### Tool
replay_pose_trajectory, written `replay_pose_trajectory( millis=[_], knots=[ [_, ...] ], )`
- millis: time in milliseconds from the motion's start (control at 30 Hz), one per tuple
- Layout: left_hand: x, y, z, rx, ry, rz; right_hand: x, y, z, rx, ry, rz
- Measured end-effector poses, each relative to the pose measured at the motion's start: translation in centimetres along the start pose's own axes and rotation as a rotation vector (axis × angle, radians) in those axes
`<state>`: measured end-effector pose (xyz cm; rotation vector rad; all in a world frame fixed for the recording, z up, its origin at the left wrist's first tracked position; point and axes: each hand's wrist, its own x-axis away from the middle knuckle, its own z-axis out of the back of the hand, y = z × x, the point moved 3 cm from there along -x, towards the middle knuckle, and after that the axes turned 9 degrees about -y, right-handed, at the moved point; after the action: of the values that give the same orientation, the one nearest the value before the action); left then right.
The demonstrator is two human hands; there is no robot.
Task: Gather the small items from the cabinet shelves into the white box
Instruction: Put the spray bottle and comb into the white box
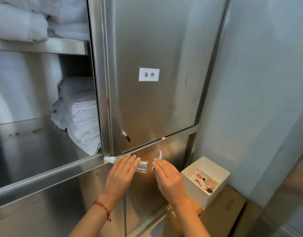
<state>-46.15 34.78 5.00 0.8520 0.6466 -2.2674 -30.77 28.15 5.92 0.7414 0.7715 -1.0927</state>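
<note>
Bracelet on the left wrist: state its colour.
Red: a thin braided cord bracelet with a small dangling tail, clearest in the head view.

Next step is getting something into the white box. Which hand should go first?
Probably the right hand. It holds a thin purple item and is nearer the white box, which stands low to its right. The left hand, holding the clear spray bottle, would have to cross over it.
</note>
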Motion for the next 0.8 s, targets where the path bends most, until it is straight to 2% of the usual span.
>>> replay_pose_trajectory(
  millis=[333,500,800],
  knots=[
    [-6.0,4.3,-3.5,0.117,0.022,-0.121,1.7,5.7,2.4,0.154,0.004,-0.110],
    [-9.5,5.6,-5.7,0.219,-0.078,-0.169,2.0,9.1,2.6,0.276,-0.023,-0.188],
    [-15.0,7.5,-10.8,0.367,-0.112,-0.288,2.6,14.5,1.5,0.436,-0.122,-0.250]
  ],
)
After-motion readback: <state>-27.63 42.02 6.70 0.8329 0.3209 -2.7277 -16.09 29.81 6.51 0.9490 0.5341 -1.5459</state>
